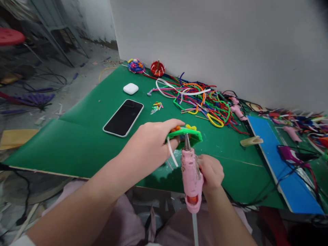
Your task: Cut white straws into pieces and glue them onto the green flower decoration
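Observation:
My left hand [160, 141] is closed on a small green pipe-cleaner piece [196, 135] with orange and yellow bits on top, tilted so its hollow underside faces me. A white strip [172, 153] hangs down from it beside my fingers. My right hand [211, 171] grips a pink glue gun [191, 171] by its handle. The metal nozzle points away from me and meets the green rim in this view; whether they touch I cannot tell. A clear glue stick [195, 227] sticks out of the gun's back end.
On the green table [84, 143] lie a phone [123, 118], a white case [130, 89], a heap of pipe cleaners [189, 97] and yellow-handled scissors [215, 120]. Two domed pieces stand at the back. To the right are a blue board [271, 150], a beige tube [251, 141] and cables.

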`<action>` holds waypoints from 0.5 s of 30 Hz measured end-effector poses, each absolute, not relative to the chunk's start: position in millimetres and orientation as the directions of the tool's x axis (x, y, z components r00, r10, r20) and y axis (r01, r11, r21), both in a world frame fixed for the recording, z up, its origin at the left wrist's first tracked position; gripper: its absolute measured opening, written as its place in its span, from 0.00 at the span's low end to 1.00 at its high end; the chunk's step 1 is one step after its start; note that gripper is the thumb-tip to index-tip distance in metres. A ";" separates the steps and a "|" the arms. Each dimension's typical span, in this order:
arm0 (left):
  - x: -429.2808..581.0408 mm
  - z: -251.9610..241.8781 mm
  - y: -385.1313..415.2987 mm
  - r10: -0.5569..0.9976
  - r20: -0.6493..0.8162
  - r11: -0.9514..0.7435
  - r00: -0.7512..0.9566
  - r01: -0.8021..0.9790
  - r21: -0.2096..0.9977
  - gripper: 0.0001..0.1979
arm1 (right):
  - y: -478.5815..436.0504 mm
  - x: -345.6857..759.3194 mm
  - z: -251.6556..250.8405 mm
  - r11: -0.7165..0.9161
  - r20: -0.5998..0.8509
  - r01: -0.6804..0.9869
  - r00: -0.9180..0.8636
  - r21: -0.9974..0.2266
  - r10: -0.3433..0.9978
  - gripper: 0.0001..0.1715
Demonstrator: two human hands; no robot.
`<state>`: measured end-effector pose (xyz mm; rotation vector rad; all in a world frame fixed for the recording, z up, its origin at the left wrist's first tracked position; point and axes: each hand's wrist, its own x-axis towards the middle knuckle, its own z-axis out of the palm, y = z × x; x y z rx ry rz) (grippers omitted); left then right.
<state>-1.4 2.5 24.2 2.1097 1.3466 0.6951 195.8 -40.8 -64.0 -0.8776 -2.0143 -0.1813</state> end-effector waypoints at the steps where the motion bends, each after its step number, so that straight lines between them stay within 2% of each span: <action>1: -1.5 24.4 2.4 0.921 0.128 -0.353 0.369 0.646 0.677 0.17 | -40.8 195.8 -64.1 0.733 0.787 0.648 -0.337 -0.204 0.517 0.07; 15: -1.8 25.1 3.0 0.915 0.131 -0.358 0.382 0.618 0.700 0.16 | -41.5 194.2 -56.4 0.744 0.761 0.630 -0.364 -0.223 0.536 0.05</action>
